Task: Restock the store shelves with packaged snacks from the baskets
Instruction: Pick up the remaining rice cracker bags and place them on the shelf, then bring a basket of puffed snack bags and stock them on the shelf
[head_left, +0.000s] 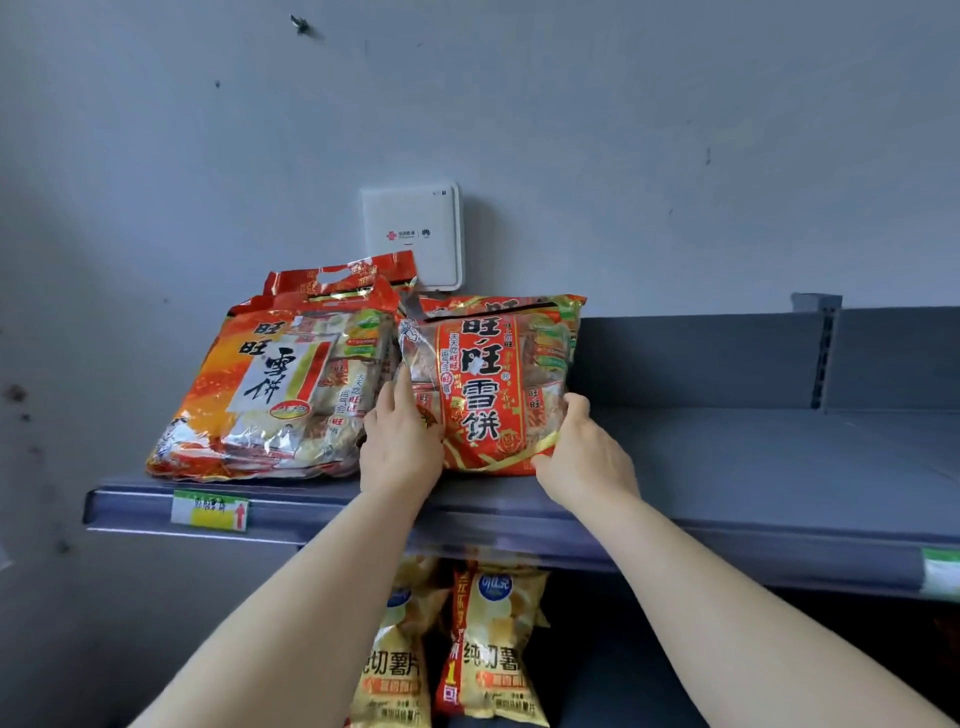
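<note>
Now, at the left of the top shelf (727, 467), a pile of orange rice-cracker bags (270, 395) lies above a price tag (210, 510). Just beside it, your left grip (400, 452) presses nearly straight fingers against the left edge of the red rice-cracker bag (493, 384), which stands upright on the shelf. Your right grip (582, 457) curls round its lower right corner. Chip bags (488, 644) stand below.
</note>
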